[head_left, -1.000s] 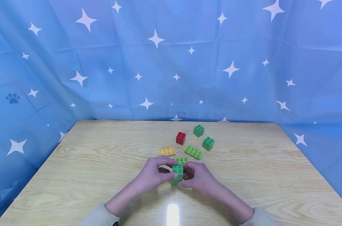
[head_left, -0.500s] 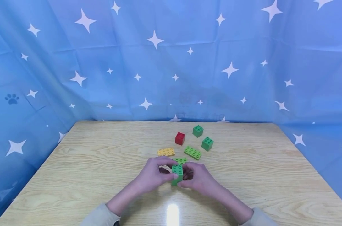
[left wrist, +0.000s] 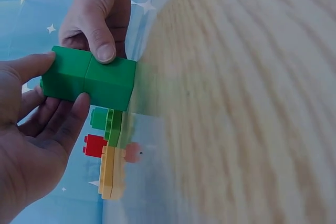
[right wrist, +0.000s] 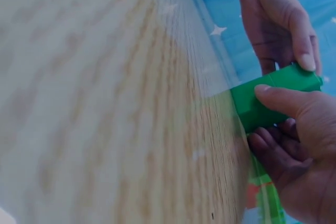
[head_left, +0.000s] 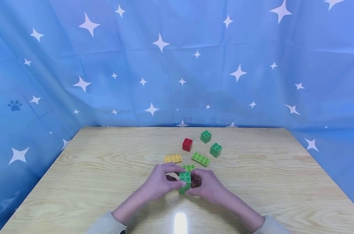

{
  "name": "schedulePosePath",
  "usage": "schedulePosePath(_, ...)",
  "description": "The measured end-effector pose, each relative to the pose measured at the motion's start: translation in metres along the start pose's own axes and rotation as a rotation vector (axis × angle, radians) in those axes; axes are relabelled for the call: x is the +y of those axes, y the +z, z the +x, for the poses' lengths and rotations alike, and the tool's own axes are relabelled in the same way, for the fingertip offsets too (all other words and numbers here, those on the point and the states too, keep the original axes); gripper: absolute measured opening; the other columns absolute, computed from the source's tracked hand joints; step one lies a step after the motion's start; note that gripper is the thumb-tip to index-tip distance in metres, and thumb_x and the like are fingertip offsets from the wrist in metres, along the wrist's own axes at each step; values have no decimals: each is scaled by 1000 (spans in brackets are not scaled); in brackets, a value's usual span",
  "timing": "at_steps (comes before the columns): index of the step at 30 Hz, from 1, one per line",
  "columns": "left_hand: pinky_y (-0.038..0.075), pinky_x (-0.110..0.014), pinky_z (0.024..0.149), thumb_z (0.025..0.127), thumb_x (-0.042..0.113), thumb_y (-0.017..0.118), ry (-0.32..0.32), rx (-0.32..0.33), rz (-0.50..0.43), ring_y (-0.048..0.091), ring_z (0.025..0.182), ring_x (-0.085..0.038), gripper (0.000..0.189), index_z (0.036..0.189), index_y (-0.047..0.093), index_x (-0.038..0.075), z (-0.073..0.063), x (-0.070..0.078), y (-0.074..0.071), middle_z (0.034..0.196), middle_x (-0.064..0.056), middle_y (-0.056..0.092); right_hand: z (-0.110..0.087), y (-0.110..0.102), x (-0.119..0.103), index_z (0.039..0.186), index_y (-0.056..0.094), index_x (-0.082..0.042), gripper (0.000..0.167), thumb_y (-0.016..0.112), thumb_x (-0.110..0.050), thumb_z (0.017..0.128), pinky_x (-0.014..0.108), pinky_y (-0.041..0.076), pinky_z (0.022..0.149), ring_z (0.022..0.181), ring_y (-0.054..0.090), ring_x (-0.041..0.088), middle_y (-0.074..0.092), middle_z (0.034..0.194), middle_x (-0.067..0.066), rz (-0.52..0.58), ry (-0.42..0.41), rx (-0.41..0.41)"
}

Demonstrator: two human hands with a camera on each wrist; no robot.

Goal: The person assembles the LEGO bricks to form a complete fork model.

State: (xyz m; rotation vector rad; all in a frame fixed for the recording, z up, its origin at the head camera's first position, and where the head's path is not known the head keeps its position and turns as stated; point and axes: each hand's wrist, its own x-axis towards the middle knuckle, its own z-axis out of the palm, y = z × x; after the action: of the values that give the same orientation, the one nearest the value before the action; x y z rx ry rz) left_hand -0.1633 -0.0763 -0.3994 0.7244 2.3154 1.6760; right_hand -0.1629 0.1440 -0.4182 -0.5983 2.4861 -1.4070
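Note:
Two green toy building bricks stand stacked one on the other at the table's near middle, both hands round them. My left hand (head_left: 162, 182) pinches the upper brick (head_left: 184, 177) between thumb and fingers, from the left. From the right, my right hand (head_left: 207, 185) grips the lower brick (left wrist: 113, 82), its thumb on the near side. A thin seam between the two bricks shows in the left wrist view. In the right wrist view, the stack's bottom lies right at the tabletop. Just behind the stack, a flat light green brick (head_left: 189, 168) is partly hidden by the hands.
On the wooden table (head_left: 106, 156), beyond the hands, lie a flat yellow brick (head_left: 173, 158) and another flat light green brick (head_left: 200, 159). Farther back are a red brick (head_left: 187, 144) and two green bricks, one nearer (head_left: 216, 149). A blue starry curtain (head_left: 177, 65) hangs behind.

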Motion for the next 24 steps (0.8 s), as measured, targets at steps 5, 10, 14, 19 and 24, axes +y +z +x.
schedulePosePath(5,57,-25,84,89,11,80,-4,0,20,66,111,-29,37,125,72,5,-1,1,2,131,-12,65,0,-2,2,108,70,-6,35,88,-13,78,26,57,77,86,67,17,69,93,-2,-12,-6,2)
schedulePosePath(10,58,-28,84,89,12,81,-50,16,-64,70,104,-28,47,132,66,0,-5,-1,2,127,-12,66,0,-1,0,108,70,-5,34,87,-10,79,26,57,77,85,67,16,69,94,-3,-12,-19,-9)
schedulePosePath(14,59,-30,85,84,8,85,-81,37,-116,70,101,-28,58,136,61,-2,-9,-5,-1,123,-13,65,1,0,-3,109,70,-5,34,86,-9,80,26,57,77,86,67,16,69,94,-3,-7,-17,-17)
schedulePosePath(19,57,-33,90,79,3,87,-54,48,-94,66,110,-32,58,131,62,-3,-10,-10,-3,119,-12,66,0,-1,-4,110,69,-6,36,87,-10,79,27,57,79,87,67,15,70,96,-3,-24,-21,-18)
schedulePosePath(24,57,-33,91,80,2,86,-85,17,-59,65,113,-29,50,125,65,1,-9,-14,-2,116,-8,68,-6,-5,-2,116,69,-6,43,89,-13,79,28,57,82,91,68,16,70,100,-3,-29,-41,-12)
